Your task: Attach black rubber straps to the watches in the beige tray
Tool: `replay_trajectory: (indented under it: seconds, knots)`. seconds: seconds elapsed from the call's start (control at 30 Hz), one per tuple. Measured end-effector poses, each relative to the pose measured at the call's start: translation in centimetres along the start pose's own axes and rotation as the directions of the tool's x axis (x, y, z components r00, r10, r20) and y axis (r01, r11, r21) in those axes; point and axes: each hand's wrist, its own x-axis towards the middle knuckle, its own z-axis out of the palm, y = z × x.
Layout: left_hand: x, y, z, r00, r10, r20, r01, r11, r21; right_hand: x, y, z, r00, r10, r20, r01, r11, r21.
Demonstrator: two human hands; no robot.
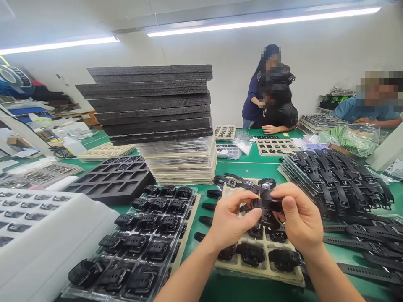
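Both my hands are closed on one black smartwatch (pixel 267 205), held above a beige compartment tray (pixel 248 272). My left hand (pixel 234 216) pinches its strap between thumb and fingers on the left side. From the right, my right hand (pixel 300 214) grips the other side of the strap, with the fingers curled round it. Part of the watch is hidden by my fingers. Below, more black watches with looped straps (pixel 251 253) sit in the tray's compartments. Behind my hands, watches with straps laid out flat (pixel 232 182) lie at the tray's far end.
A clear tray of looped watches (pixel 138 243) lies left. Behind it rises a tall stack of black foam sheets (pixel 151 102) on beige trays. Flat-strapped watches (pixel 340 180) are piled right on trays. White foam (pixel 63 247) stands front left. Two people (pixel 250 105) and another person (pixel 359 109) are across the table.
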Motion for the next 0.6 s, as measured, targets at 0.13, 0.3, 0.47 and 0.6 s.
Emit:
replay_trajectory:
  seconds: [0.13,0.3,0.47,0.6]
  knots:
    - [0.07,-0.03,-0.04,1.0,0.005,-0.009,-0.006,1.0,-0.021,0.11,-0.04,0.1,0.998,-0.013,0.067,0.012,1.0,0.012]
    - [0.0,-0.48,-0.48,1.0,-0.003,-0.01,0.003,1.0,0.001,0.55,-0.52,-0.02,0.994,0.013,0.104,-0.008,0.999,-0.049]
    - [0.09,-0.72,-0.58,1.0,-0.016,-0.015,0.016,1.0,-0.02,0.81,-0.46,0.04,0.991,0.032,0.132,-0.017,0.994,-0.108]
    - [0.27,-0.67,0.0,0.99,-0.092,-0.103,0.065,0.969,-0.238,0.52,-0.06,0.83,0.994,0.098,0.04,-0.097,0.994,-0.041]
